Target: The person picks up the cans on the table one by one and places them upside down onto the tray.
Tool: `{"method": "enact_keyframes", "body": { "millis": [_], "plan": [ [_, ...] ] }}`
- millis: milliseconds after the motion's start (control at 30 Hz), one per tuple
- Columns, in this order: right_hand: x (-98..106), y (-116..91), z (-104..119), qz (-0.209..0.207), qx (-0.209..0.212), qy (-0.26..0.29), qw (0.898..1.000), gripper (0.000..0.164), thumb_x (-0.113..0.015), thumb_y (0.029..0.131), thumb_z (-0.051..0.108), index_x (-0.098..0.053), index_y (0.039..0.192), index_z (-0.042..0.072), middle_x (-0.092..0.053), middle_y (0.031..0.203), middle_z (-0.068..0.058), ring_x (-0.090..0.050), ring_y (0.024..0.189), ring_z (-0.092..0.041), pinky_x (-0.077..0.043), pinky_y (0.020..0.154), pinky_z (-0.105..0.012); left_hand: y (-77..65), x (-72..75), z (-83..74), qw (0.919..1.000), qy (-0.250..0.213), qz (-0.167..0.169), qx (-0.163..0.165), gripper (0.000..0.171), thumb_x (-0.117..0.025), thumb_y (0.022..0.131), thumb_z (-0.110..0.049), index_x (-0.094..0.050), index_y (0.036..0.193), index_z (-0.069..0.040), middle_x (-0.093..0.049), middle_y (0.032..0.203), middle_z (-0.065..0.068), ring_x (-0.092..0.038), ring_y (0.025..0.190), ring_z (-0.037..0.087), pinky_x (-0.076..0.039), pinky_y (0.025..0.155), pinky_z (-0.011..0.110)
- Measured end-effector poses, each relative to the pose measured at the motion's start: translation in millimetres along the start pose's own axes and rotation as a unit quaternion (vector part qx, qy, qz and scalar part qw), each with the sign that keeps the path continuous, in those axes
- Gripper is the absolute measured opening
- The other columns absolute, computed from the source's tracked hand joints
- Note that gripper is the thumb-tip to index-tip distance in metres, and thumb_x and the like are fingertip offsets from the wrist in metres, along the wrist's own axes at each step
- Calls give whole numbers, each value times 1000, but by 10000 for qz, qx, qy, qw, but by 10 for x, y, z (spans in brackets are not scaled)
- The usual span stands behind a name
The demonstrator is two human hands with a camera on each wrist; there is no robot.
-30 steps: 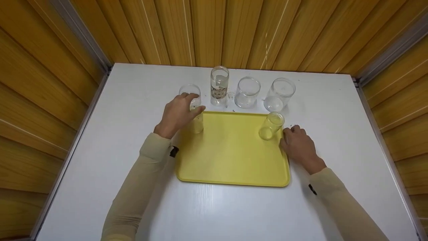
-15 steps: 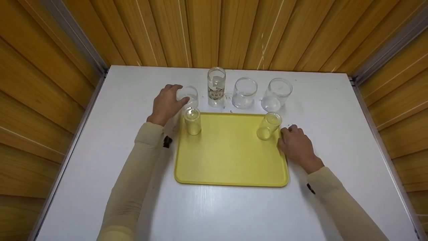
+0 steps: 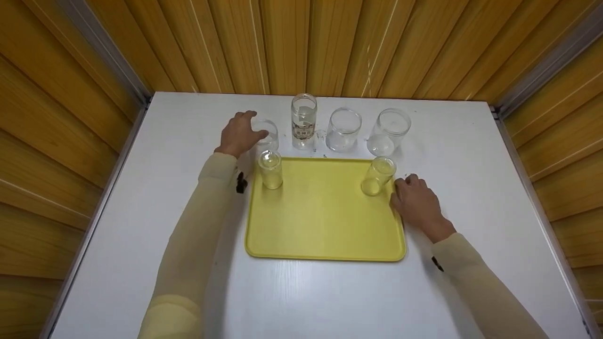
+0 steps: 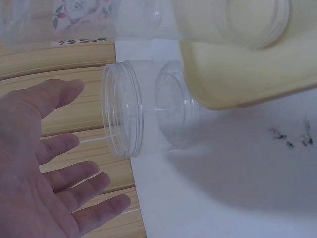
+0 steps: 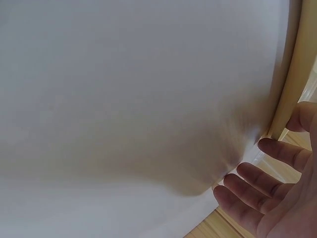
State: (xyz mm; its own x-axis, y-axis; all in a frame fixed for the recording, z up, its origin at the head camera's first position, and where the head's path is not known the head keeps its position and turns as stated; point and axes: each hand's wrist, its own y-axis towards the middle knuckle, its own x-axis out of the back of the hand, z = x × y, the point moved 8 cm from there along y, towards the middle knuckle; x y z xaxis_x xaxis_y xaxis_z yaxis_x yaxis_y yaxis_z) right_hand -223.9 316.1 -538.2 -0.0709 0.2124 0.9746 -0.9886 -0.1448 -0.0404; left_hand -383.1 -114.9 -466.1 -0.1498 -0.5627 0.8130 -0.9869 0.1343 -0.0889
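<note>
My left hand (image 3: 239, 135) is beside a clear wide-mouthed jar (image 3: 272, 142), its thumb and fingers spread around the near side. In the left wrist view, a gap shows between the fingertips (image 4: 74, 141) and the threaded rim of that jar. The yellow tray (image 3: 325, 226) lies flat on the white table, and my right hand (image 3: 418, 205) pinches its right edge between thumb and index finger; the other fingers are loosely bent outside it. Two slim clear glasses stand on the tray: one glass (image 3: 271, 175) at its back left corner, another glass (image 3: 378, 176) at its back right.
Behind the tray stand a tall clear bottle-like glass (image 3: 304, 127) with a printed label and two more wide clear jars, a middle jar (image 3: 343, 136) and a right jar (image 3: 388, 134). Small dark specks dot the table around them. Wood-patterned walls (image 3: 282, 47) enclose the table.
My left hand has moved from in front of the left glass and jar, back and left to the jar's side. The right hand stays at the tray's edge.
</note>
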Motion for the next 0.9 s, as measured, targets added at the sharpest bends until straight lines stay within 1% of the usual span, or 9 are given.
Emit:
{"method": "enact_keyframes", "body": {
  "millis": [100, 300, 433, 567, 800, 900],
  "plan": [
    [8, -4, 9, -23, 4, 8, 10000, 38, -51, 105, 23, -61, 127, -6, -54, 126, -33, -57, 110, -52, -53, 81, -67, 48, -41, 24, 9999, -11, 87, 67, 75, -73, 99, -37, -44, 159, -2, -45, 158, 26, -44, 145, 41, -39, 116, 52],
    [25, -8, 22, -87, -1, 10, 10000, 37, -51, 105, 22, -62, 126, -6, -54, 125, -34, -57, 110, -52, -53, 80, -67, 117, -134, 41, 9995, 0, 307, 102, 80, -76, 97, -42, -43, 161, -5, -43, 160, 24, -43, 147, 40, -37, 118, 52],
    [25, -11, 28, -88, 8, 7, 10000, 37, -51, 105, 21, -62, 126, -7, -54, 124, -34, -57, 109, -52, -53, 80, -67, 141, -192, 50, 9989, 0, 450, 151, 83, -80, 95, -41, -44, 161, -8, -43, 161, 21, -42, 148, 37, -36, 120, 50],
    [27, -10, 42, -104, 43, 57, 9999, 36, -51, 104, 21, -62, 124, -7, -55, 123, -33, -57, 108, -52, -52, 80, -67, 152, -224, 53, 9986, 63, 496, 164, 84, -84, 92, -38, -44, 161, -9, -46, 160, 20, -45, 146, 36, -37, 119, 49],
    [33, -13, 40, -124, 88, 12, 9999, 34, -51, 105, 20, -60, 123, -7, -54, 120, -33, -58, 105, -51, -52, 77, -66, 201, -266, 2, 9985, 280, 464, -89, 86, -86, 90, -34, -45, 160, -5, -52, 151, 23, -52, 138, 38, -43, 114, 50],
    [25, -22, 38, -176, 121, -14, 9998, 34, -51, 104, 20, -60, 123, -7, -54, 121, -33, -58, 104, -52, -52, 76, -67, 224, -290, 8, 9982, 333, 488, -46, 85, -87, 89, -33, -47, 159, -5, -54, 149, 23, -54, 136, 37, -44, 113, 49]
  ]
}}
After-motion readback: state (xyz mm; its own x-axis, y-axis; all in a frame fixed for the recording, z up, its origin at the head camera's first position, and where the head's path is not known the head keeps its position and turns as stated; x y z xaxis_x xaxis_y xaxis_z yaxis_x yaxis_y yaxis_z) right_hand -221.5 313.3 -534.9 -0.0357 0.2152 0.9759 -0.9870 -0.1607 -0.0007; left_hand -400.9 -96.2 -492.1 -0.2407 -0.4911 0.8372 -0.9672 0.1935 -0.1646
